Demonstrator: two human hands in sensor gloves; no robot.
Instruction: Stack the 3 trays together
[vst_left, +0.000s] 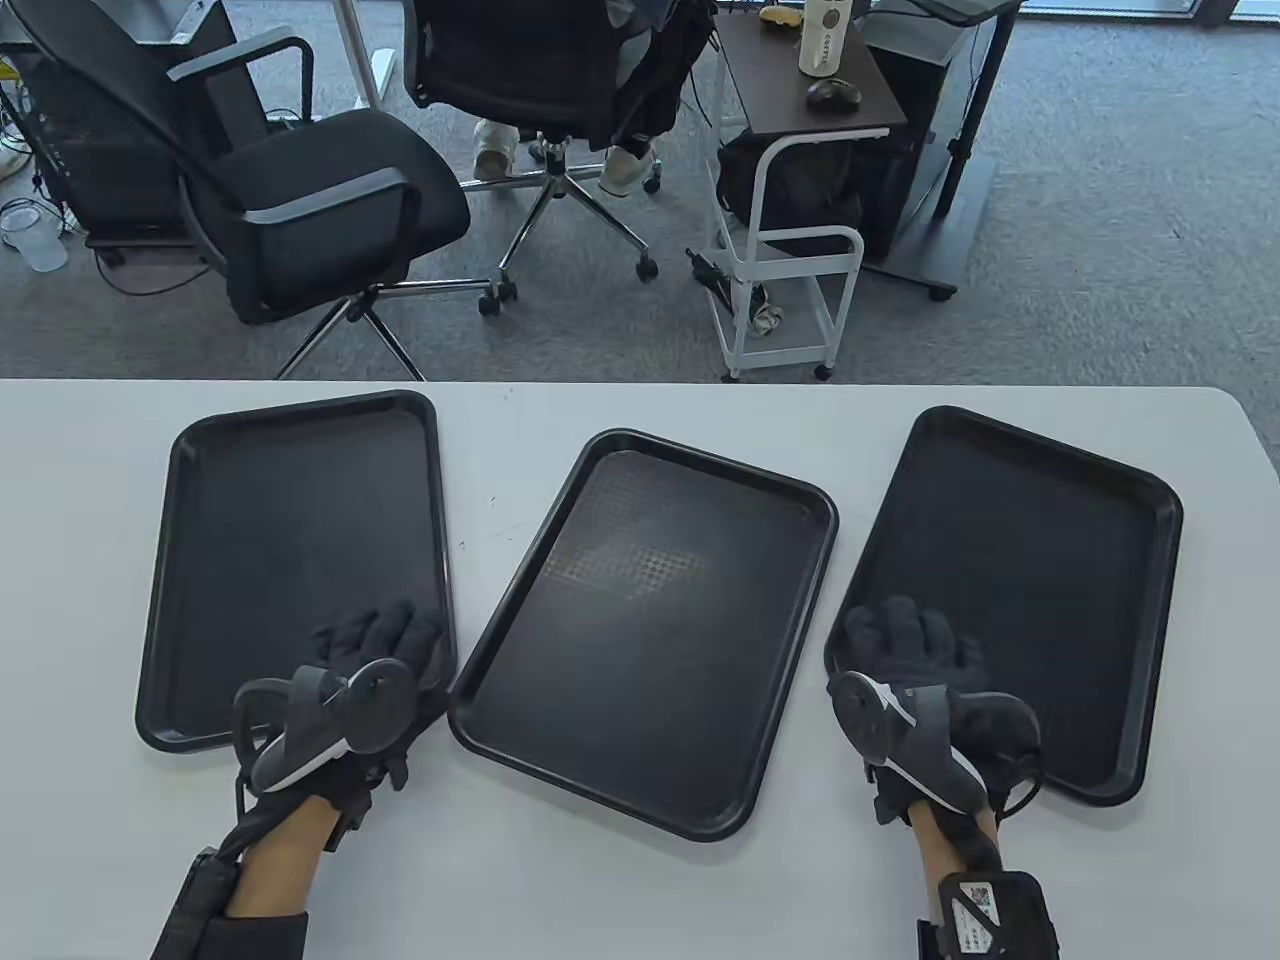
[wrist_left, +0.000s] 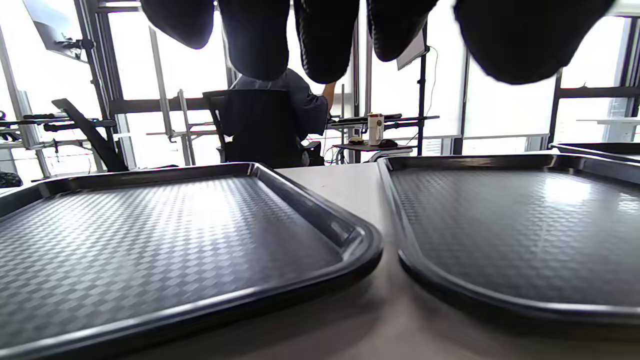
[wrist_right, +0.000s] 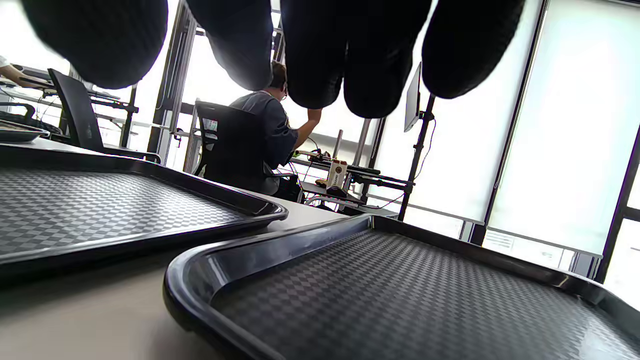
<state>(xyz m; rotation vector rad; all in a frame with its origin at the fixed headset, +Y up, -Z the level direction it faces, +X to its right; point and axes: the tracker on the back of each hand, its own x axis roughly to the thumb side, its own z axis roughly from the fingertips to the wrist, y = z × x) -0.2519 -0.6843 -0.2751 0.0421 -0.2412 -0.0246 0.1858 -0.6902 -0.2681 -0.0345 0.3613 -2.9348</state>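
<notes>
left tray (vst_left: 290, 520) near corner: under glove | fingers (wrist_left: 325, 40): blurred

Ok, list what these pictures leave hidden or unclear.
- Left hand: the table view's tracker covers whether it touches the left tray.
- Right hand: its tracker likewise hides contact with the right tray.
- Wrist views: fingertips are blurred, nothing below them.
- Middle tray: cut off in both wrist views.

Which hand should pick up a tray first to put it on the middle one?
Either, about equally. The left hand is over the left tray, the right hand over the right tray, both beside the middle tray.
</notes>
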